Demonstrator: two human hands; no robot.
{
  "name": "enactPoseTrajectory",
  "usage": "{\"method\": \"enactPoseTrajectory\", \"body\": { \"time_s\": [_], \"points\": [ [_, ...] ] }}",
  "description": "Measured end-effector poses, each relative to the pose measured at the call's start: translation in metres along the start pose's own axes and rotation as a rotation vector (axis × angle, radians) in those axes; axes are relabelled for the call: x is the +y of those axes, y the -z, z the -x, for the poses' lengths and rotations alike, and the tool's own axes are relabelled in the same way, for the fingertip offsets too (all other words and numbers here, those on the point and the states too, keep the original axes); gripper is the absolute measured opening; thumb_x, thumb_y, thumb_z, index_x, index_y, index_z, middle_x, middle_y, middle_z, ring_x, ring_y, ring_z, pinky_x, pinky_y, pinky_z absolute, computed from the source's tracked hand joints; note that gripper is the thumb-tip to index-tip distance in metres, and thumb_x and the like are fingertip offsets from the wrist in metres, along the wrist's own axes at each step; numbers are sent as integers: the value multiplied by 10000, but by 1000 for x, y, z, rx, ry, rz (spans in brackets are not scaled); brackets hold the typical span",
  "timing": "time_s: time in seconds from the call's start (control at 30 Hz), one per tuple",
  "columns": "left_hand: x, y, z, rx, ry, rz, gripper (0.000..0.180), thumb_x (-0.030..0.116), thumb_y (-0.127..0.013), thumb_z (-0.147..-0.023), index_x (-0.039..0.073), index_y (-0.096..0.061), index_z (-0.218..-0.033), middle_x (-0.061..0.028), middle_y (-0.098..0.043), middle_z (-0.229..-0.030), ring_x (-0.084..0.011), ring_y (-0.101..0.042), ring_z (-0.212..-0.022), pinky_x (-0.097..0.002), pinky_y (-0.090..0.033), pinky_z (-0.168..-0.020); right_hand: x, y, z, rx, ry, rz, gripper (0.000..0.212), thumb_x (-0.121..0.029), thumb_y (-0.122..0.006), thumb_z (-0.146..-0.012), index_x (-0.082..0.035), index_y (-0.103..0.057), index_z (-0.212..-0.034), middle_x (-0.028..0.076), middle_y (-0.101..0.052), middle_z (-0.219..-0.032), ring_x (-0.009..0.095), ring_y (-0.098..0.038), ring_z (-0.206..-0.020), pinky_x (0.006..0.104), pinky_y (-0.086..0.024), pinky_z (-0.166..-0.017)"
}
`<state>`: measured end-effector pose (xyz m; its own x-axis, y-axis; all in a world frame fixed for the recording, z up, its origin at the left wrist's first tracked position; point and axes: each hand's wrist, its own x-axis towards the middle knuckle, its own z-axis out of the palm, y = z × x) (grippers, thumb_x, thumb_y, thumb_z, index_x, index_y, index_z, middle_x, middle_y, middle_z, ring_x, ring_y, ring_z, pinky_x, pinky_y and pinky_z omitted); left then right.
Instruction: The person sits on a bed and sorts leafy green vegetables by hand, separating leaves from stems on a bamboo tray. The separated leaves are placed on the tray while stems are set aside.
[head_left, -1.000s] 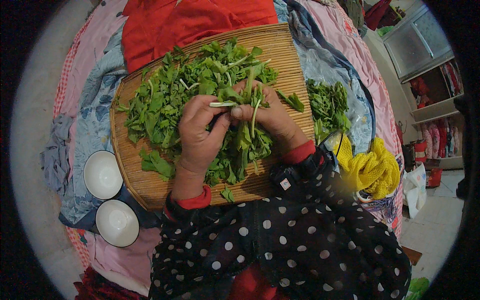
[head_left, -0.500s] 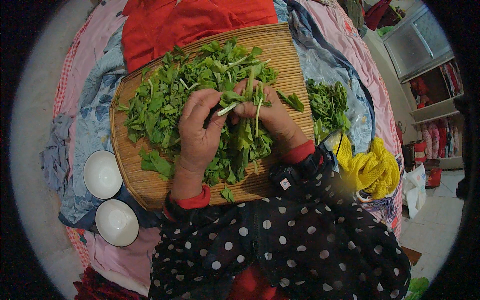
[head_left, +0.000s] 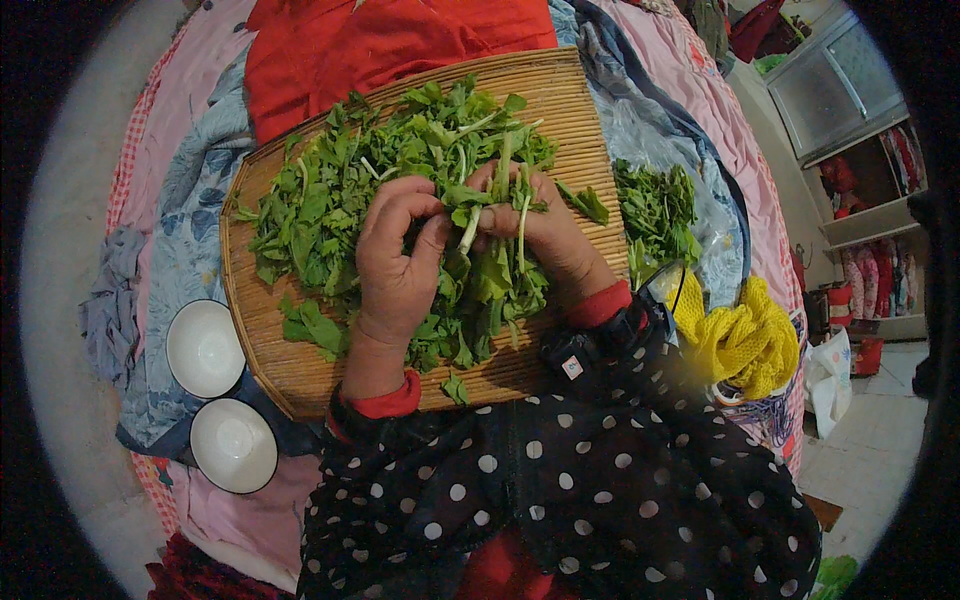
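Leafy greens (head_left: 335,190) lie heaped over a woven bamboo mat (head_left: 575,100) in front of me. My right hand (head_left: 548,228) is closed around a small bunch of greens (head_left: 505,180); pale stems stick out above and below its thumb. Close to its left, my left hand (head_left: 398,245) has its fingers curled and the thumb bent toward the index finger. A whitish stem end (head_left: 470,230) hangs between the two hands, just off the left thumb. Whether a small piece sits in the left fingertips is hidden.
Two white bowls (head_left: 205,350) stand left of the mat. More greens lie in a clear plastic bag (head_left: 655,215) at its right, near a yellow knitted cloth (head_left: 745,335). Red cloth (head_left: 400,40) lies beyond the mat. Shelves with clothes (head_left: 880,220) are farther right.
My left fingers have come off the pale stem and shifted slightly left. The stem now points downward from the right hand's bunch. My right hand has barely moved.
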<state>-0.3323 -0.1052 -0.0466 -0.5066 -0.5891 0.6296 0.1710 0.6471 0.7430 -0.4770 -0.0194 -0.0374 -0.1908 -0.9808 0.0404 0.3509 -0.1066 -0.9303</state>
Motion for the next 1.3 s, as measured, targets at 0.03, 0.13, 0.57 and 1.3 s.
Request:
{"method": "enactPoseTrajectory", "body": {
  "time_s": [0.03, 0.13, 0.57, 1.3],
  "points": [
    [0, 0, 0, 7, 6, 6, 91, -8, -576, -783, -10, -533, -864, -112, -535, -947, -203, -533, -817, -278, -437, -735, 0, 0, 0, 5, 2, -12, 252, -100, -656, -733, -42, -530, -944, 33, -580, -810, 130, -575, -686, 258, -473, -619],
    [0, 0, 0, 8, 15, -16, 99, -14, -581, -773, -5, -536, -860, -115, -540, -946, -204, -537, -820, -280, -439, -733, 1, 2, -2, -18, 49, -56, 257, -109, -655, -735, -42, -521, -943, 43, -580, -817, 140, -580, -697, 263, -479, -619],
    [3, -3, 0, -7, 18, -128, 238, -107, -590, -661, 11, -535, -861, -121, -551, -929, -240, -556, -822, -293, -442, -747, 3, 1, -3, 1, 121, -104, 310, -209, -677, -708, -42, -508, -907, 59, -561, -847, 148, -564, -689, 260, -464, -621],
    [0, -2, 0, 18, 30, -133, 254, -86, -599, -654, 15, -531, -877, -106, -540, -935, -237, -537, -854, -306, -435, -761, 3, 9, -2, 58, 165, -289, 316, -224, -622, -685, -44, -485, -906, 91, -577, -863, 180, -575, -742, 276, -468, -672]
  ]
}}
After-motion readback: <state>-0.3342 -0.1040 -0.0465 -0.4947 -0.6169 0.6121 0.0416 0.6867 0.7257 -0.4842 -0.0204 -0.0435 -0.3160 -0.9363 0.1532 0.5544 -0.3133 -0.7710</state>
